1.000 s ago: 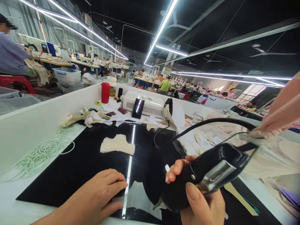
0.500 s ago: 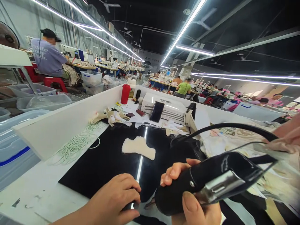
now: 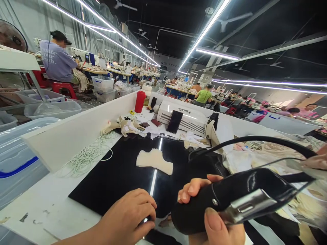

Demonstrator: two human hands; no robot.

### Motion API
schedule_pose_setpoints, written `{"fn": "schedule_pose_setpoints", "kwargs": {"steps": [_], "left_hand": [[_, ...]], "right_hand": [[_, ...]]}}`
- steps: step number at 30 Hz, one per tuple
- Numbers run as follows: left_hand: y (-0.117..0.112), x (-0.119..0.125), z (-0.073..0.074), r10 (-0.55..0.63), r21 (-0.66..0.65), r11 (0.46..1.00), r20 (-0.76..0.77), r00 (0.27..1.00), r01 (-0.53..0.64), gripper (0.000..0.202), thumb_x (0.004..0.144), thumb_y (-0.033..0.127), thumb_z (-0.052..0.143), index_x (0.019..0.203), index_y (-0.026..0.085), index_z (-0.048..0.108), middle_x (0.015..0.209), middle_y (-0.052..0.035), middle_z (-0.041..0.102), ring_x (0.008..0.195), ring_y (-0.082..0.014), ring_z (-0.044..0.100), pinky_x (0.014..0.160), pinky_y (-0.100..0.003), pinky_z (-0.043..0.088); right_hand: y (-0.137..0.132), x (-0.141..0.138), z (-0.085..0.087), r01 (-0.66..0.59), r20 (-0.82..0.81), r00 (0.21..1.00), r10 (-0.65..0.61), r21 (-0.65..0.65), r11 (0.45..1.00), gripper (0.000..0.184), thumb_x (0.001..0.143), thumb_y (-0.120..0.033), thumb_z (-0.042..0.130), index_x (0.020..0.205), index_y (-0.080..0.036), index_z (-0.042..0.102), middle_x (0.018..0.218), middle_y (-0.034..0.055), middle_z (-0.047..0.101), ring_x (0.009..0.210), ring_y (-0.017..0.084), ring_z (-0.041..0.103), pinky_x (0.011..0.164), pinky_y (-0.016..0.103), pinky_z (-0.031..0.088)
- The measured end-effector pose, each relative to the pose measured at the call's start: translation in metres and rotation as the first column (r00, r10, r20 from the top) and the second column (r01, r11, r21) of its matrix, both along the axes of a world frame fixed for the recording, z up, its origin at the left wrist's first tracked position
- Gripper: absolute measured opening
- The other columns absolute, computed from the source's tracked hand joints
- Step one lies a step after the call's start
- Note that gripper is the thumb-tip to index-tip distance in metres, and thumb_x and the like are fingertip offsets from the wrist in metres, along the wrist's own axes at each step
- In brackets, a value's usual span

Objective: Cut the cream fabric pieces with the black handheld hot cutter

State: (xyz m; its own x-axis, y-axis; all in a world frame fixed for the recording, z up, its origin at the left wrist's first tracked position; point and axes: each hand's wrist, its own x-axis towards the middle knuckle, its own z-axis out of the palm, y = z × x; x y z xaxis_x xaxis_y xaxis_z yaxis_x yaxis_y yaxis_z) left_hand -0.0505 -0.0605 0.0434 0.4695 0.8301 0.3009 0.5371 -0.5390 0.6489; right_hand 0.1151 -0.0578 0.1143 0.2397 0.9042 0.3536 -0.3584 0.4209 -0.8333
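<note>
In my right hand (image 3: 217,217) I grip a black corded power tool (image 3: 240,195) with a rounded end and a shiny metal plate. My fingers wrap its far side and my thumb presses near the plate. Its black cable (image 3: 260,139) arcs above it. My left hand (image 3: 133,214) hovers or rests at the near part of a black mat (image 3: 109,180); its fingers are loosely bent and the thumb is apart, with dark surface showing in the gap. Beyond it, a small stack of cream fabric pieces (image 3: 154,161) lies flat on the mat, touched by neither hand.
White walls (image 3: 84,127) edge the table. Pale green cord (image 3: 89,156) lies at left. A phone (image 3: 174,121) leans on a white vented machine (image 3: 187,117) at the back, near a red bottle (image 3: 139,102). Fabric scraps (image 3: 301,204) heap at right. Co-workers sit farther off.
The view has shifted slightly, so the table and its contents appear a little farther right. Both hands keep nearly the same pose, and the fabric stack stays in place on the mat.
</note>
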Motion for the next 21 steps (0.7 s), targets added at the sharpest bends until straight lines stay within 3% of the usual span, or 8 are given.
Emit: {"fn": "schedule_pose_setpoints", "kwargs": {"steps": [8,21], "left_hand": [[0.000,-0.005,-0.017,0.052,0.025,0.998,-0.002,0.999,-0.052,0.038,0.069,0.007,0.089,0.093,0.025,0.066,0.124,0.0000,0.069,0.118,-0.0262,0.063,0.103,-0.035,0.050],[-0.002,-0.004,-0.010,0.087,-0.008,0.996,-0.019,0.996,-0.087,0.024,0.083,0.002,0.069,0.086,0.024,0.061,0.118,0.0021,0.069,0.114,-0.0223,0.063,0.100,-0.034,0.049]], "right_hand": [[0.000,0.000,-0.004,-0.009,0.029,1.000,0.008,0.036,0.999,0.039,0.089,-0.050,0.079,0.120,-0.034,0.060,0.086,-0.0049,0.062,0.073,0.014,0.060,0.070,0.033,0.049],[0.003,-0.004,-0.006,0.012,0.013,1.000,-0.012,0.024,1.000,0.043,0.086,-0.051,0.081,0.119,-0.032,0.060,0.086,-0.0040,0.063,0.071,0.014,0.061,0.070,0.033,0.052]]}}
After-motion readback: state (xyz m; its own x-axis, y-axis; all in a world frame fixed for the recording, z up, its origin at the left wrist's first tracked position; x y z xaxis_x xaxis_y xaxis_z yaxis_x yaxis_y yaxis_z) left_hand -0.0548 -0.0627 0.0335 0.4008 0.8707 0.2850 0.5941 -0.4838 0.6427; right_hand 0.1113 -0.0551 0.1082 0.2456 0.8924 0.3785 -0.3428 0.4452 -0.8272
